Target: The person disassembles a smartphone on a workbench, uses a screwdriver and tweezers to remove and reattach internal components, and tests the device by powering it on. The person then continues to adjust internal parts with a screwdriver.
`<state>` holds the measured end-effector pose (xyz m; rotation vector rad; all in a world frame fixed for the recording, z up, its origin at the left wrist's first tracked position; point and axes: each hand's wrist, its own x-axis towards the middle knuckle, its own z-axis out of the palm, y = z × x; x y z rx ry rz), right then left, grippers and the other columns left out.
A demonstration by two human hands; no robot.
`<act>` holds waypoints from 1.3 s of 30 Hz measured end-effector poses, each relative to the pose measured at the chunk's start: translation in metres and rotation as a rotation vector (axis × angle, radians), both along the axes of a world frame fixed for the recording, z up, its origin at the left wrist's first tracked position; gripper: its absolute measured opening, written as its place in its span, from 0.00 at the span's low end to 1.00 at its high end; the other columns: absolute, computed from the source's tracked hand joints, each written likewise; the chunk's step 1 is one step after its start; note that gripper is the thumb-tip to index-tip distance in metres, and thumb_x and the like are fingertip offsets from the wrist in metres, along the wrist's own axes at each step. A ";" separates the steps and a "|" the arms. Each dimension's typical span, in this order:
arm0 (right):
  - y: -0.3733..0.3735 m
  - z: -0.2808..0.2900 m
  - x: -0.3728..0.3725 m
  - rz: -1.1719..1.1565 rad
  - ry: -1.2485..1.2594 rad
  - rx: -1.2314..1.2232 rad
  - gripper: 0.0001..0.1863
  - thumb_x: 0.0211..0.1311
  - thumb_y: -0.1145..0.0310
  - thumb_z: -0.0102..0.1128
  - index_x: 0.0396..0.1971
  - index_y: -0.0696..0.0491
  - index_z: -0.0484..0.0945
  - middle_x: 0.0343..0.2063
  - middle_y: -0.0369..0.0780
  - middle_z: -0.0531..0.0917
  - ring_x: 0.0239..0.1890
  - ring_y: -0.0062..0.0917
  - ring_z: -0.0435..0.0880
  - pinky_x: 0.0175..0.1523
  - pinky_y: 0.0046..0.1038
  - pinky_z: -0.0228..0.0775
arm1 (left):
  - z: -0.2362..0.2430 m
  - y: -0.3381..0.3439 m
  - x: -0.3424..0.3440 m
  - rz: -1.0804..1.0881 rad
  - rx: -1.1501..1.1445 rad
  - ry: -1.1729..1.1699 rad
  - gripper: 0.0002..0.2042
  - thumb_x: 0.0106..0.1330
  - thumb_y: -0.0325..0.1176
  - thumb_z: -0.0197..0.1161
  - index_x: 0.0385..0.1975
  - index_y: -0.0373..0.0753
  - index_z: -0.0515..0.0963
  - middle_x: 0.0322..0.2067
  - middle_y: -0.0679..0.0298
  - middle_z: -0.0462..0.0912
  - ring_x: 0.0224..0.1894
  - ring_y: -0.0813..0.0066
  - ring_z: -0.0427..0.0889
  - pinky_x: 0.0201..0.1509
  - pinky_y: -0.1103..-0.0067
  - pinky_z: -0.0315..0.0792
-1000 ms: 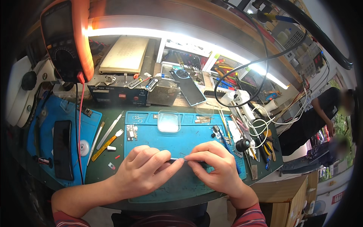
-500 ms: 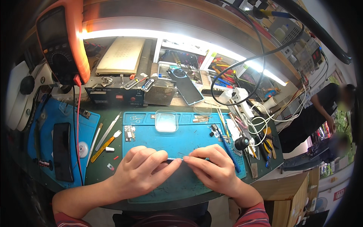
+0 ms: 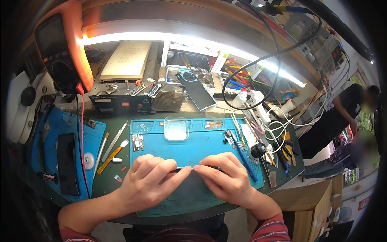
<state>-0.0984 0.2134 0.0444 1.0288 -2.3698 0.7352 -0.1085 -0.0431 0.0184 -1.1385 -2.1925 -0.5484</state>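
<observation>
In front of me, over the near part of the blue work mat (image 3: 161, 151), both hands meet at the fingertips. My left hand (image 3: 151, 179) is closed, pinching a thin, narrow piece (image 3: 184, 167) seen edge-on, pale with a dark side. Its kind is too small to make out. My right hand (image 3: 225, 177) is closed too, thumb and fingers pressed together at the right end of that piece. A fine dark sliver shows just above its fingertips. Beyond the hands, a clear square plastic box (image 3: 176, 129) with whitish contents stands on the mat.
A dark phone (image 3: 67, 163) lies on the left blue mat. Beside it are a yellow-handled brush (image 3: 113, 156) and a knife (image 3: 115, 141). At right lie a blue pen-like tool (image 3: 244, 158), a black loupe (image 3: 258, 150) and pliers (image 3: 287, 155). An orange multimeter (image 3: 62, 48) hangs upper left.
The view has shifted slightly, so the bench sits a little further left. Both hands keep their pinch at the thin piece, with hardly any movement of the fingers.
</observation>
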 end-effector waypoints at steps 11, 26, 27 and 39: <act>0.000 -0.004 -0.001 0.011 0.014 -0.031 0.20 0.50 0.83 0.74 0.47 0.57 0.86 0.43 0.40 0.84 0.39 0.34 0.84 0.43 0.31 0.81 | -0.001 0.001 0.000 0.025 -0.051 0.042 0.24 0.52 0.27 0.73 0.53 0.52 0.90 0.44 0.71 0.74 0.47 0.74 0.73 0.53 0.73 0.66; 0.004 -0.006 -0.002 0.034 0.074 -0.022 0.20 0.48 0.81 0.74 0.45 0.56 0.87 0.42 0.39 0.85 0.38 0.32 0.84 0.42 0.29 0.82 | 0.001 0.000 -0.001 0.023 -0.073 0.061 0.26 0.51 0.24 0.72 0.53 0.53 0.89 0.44 0.71 0.73 0.47 0.73 0.72 0.51 0.74 0.67; 0.004 -0.007 -0.002 0.032 0.079 -0.019 0.20 0.48 0.81 0.74 0.45 0.56 0.87 0.42 0.39 0.85 0.38 0.31 0.84 0.42 0.29 0.82 | 0.001 0.000 -0.001 0.022 -0.072 0.062 0.26 0.52 0.24 0.72 0.53 0.53 0.89 0.44 0.71 0.73 0.47 0.73 0.72 0.51 0.74 0.67; 0.005 -0.010 0.000 0.009 0.058 -0.033 0.20 0.49 0.81 0.76 0.45 0.52 0.91 0.43 0.36 0.87 0.38 0.29 0.85 0.43 0.28 0.79 | 0.000 0.000 -0.002 0.019 -0.074 0.059 0.26 0.52 0.25 0.73 0.53 0.53 0.90 0.44 0.71 0.73 0.48 0.72 0.72 0.51 0.74 0.67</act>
